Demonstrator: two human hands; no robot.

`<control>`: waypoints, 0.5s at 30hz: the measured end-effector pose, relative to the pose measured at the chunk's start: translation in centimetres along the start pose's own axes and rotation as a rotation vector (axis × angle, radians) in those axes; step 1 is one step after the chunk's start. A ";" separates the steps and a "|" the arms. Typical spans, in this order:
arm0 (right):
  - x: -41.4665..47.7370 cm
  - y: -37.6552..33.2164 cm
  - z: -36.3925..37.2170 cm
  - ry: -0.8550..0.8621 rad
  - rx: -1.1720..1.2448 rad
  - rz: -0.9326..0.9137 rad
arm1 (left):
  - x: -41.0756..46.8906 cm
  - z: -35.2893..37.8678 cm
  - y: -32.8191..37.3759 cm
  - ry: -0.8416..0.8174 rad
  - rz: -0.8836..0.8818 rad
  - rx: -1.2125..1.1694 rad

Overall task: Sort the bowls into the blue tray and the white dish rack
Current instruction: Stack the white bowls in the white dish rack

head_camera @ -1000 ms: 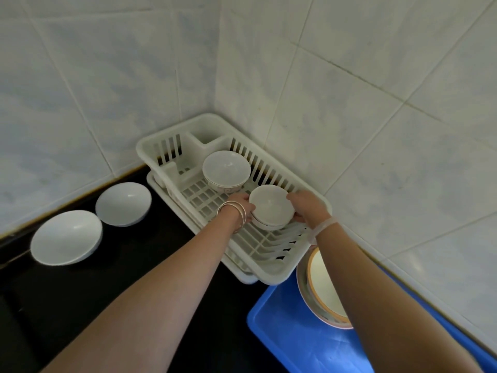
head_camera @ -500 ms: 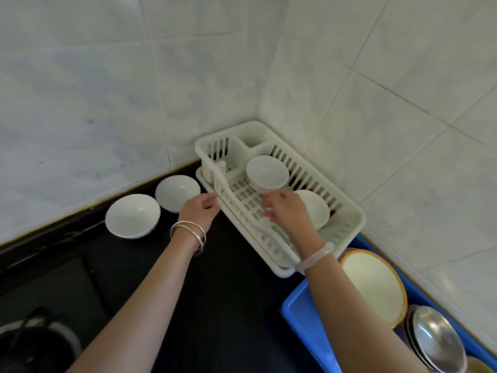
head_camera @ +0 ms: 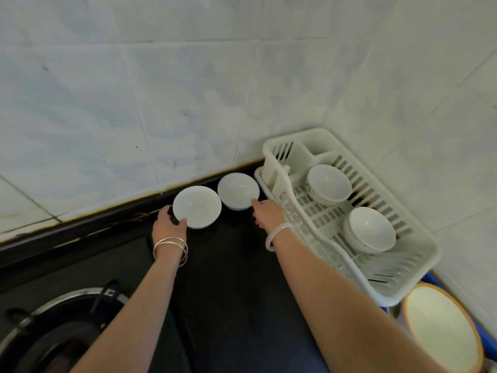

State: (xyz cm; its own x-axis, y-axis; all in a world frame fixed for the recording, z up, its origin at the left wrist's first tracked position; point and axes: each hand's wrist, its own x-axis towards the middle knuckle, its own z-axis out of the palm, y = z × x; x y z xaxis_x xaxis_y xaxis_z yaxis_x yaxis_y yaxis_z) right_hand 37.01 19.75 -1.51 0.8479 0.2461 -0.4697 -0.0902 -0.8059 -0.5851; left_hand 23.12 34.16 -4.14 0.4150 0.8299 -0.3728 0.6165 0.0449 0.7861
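Note:
Two white bowls stand on the black counter by the wall. My left hand (head_camera: 169, 224) grips the near rim of the left bowl (head_camera: 197, 205), thumb on one side and fingers on the other. My right hand (head_camera: 266, 213) reaches the right bowl (head_camera: 238, 190) with its fingertips at the bowl's near edge. The white dish rack (head_camera: 317, 134) sits in the corner and holds two white bowls, one at the back (head_camera: 329, 184) and one nearer (head_camera: 370, 229). Only a sliver of the blue tray (head_camera: 432, 277) shows at the lower right.
An orange-rimmed bowl (head_camera: 443, 328) sits in the blue tray at the bottom right. A gas burner (head_camera: 56, 329) occupies the lower left of the counter. Tiled walls close off the back and the right side.
Both hands left the bowl they set in the rack and moved left to the two bowls on the counter. My view swung left with them.

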 end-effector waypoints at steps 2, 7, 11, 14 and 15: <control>1.0 -0.1 0.5 0.000 0.070 0.022 | 0.9 0.1 -0.3 -0.046 -0.067 -0.067; 2.5 0.0 1.4 -0.001 0.353 0.122 | 2.7 0.6 -0.9 -0.142 -0.167 -0.242; 2.7 -0.2 1.4 0.053 0.560 0.168 | 3.1 0.8 -1.3 -0.169 -0.239 -0.436; 2.2 -0.4 0.9 0.099 0.578 0.148 | 3.2 0.8 -1.5 -0.183 -0.261 -0.517; 2.1 -0.5 0.7 0.115 0.574 0.130 | 3.2 0.8 -1.5 -0.188 -0.269 -0.540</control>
State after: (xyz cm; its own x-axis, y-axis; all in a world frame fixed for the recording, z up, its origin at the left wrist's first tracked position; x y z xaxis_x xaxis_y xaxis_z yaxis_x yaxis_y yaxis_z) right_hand 38.46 21.01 -2.67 0.8591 0.0794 -0.5057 -0.4378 -0.3978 -0.8062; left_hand 24.02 36.26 -6.94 0.4334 0.6405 -0.6340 0.3118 0.5535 0.7723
